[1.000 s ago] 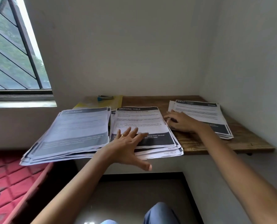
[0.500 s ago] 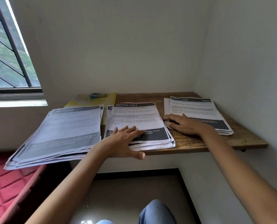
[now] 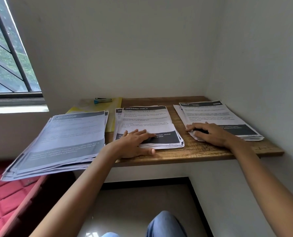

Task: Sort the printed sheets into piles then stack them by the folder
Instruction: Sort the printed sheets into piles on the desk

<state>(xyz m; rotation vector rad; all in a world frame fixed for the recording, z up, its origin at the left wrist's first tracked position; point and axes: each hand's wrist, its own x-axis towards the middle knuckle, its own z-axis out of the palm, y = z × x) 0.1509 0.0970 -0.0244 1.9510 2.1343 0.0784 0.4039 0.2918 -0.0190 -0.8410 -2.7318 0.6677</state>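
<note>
Three piles of printed sheets lie on a wooden desk [image 3: 190, 151]. The left pile [image 3: 62, 139], headed MULTI-ROOM, hangs far over the desk's left end. My left hand [image 3: 137, 142] presses flat on the front of the middle pile [image 3: 145, 120], headed DRESSING TABLE, with the thumb along its near edge. My right hand [image 3: 208, 134] rests with arched fingers on the front left corner of the right pile [image 3: 215, 115]. A yellow folder [image 3: 115, 104] lies at the back, partly under the left pile.
A blue stapler [image 3: 102, 100] sits on the folder by the back wall. Walls close the desk at the back and right. A window [image 3: 7, 65] is at the left, with a red quilted seat [image 3: 4, 199] below. My knee [image 3: 164, 224] shows under the desk.
My left hand has come down flat onto the middle pile and slid it back from the desk's front edge. My right hand has stayed on the right pile's corner.
</note>
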